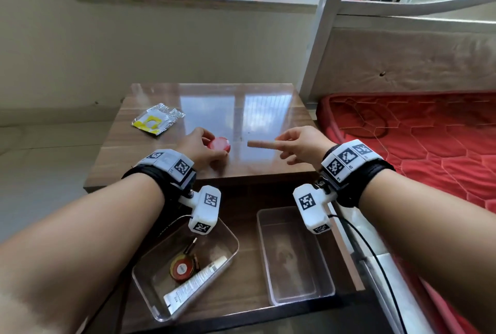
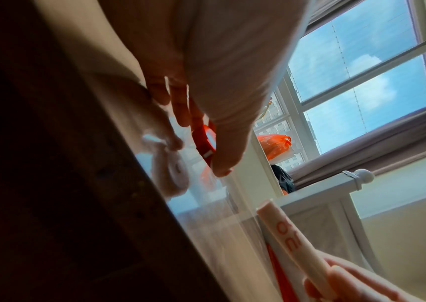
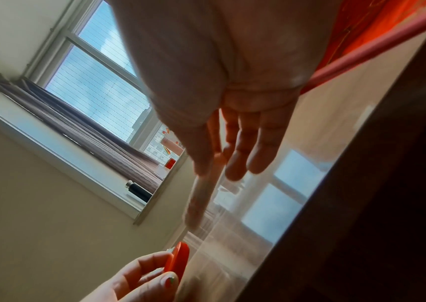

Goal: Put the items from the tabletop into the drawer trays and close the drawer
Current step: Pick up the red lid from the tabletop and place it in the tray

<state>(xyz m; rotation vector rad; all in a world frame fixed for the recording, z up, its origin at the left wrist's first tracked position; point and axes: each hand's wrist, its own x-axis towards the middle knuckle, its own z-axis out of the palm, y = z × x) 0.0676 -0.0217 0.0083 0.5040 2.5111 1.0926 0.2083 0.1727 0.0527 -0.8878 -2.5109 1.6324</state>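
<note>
Head view: the left hand (image 1: 200, 147) covers the left part of the red jar (image 1: 220, 143); whether the jar rests on the tabletop (image 1: 241, 108) cannot be told. The right hand (image 1: 300, 146) hides the right end of the pink stick (image 1: 261, 144). The left wrist camera (image 1: 205, 209) overlaps the upper corner of the left tray (image 1: 145, 284).

Left wrist view: the print on the stick is cut off by the fingers (image 2: 317, 286) at the lower right. Right wrist view: the stick is motion-blurred.
</note>
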